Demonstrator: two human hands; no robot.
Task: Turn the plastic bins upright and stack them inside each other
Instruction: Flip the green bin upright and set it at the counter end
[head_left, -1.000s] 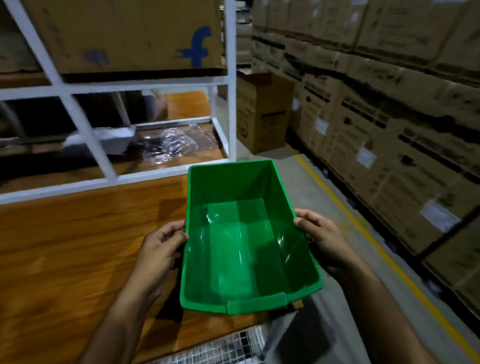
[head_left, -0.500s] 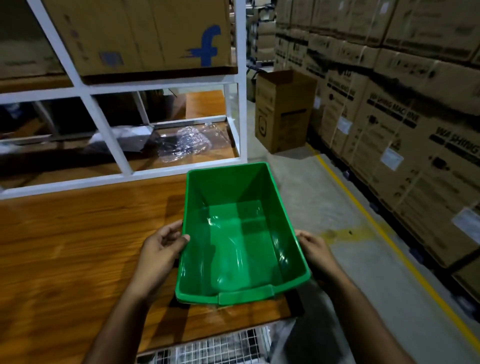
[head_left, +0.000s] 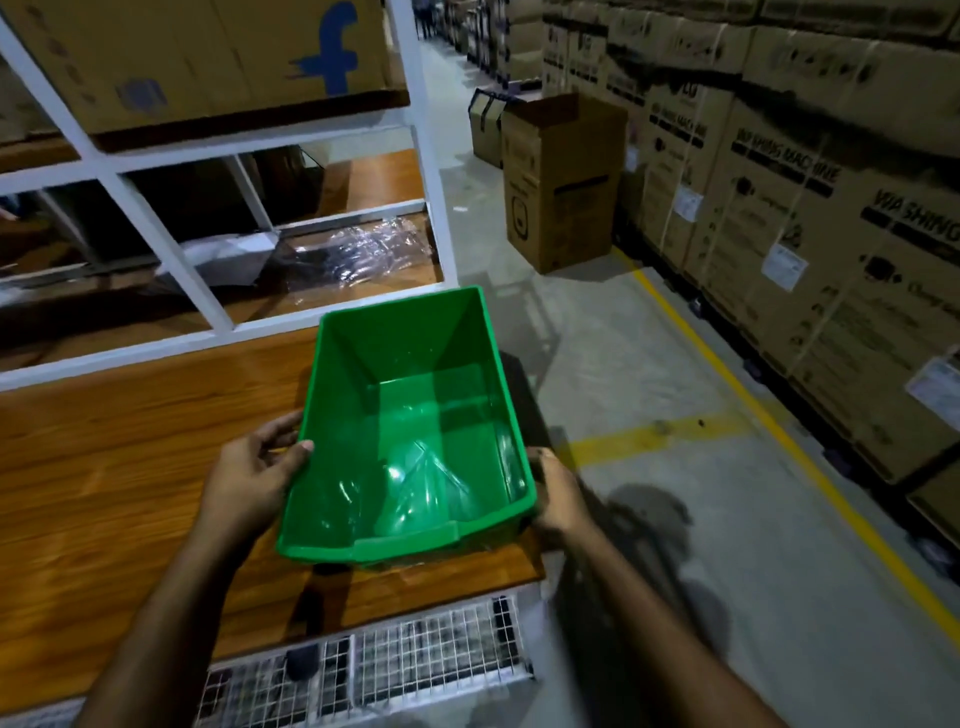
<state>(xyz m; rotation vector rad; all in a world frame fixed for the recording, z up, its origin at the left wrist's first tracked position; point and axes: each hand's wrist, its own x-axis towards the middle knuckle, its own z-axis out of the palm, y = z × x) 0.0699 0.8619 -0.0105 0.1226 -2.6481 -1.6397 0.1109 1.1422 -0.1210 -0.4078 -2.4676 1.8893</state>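
Note:
A green plastic bin (head_left: 415, 431) stands upright, its open top facing me, at the right end of a wooden table (head_left: 104, 467). The inside is bare and glossy. My left hand (head_left: 254, 478) grips the bin's left rim, thumb over the edge. My right hand (head_left: 558, 499) holds the right wall near the front corner, partly hidden behind the rim. Whether the bin rests on the table or hovers just above it I cannot tell. No other bin is in view.
A white metal rack (head_left: 171, 260) stands behind the table, with cardboard boxes above and crumpled clear plastic (head_left: 358, 249) on its low shelf. A wire mesh panel (head_left: 363, 670) lies below the table's front edge. Stacked cartons (head_left: 779, 208) line the right beyond a yellow floor line (head_left: 779, 431).
The bin has come down and slightly left towards the table corner, held by both hands throughout. My right hand slid from the rim down to the outer wall.

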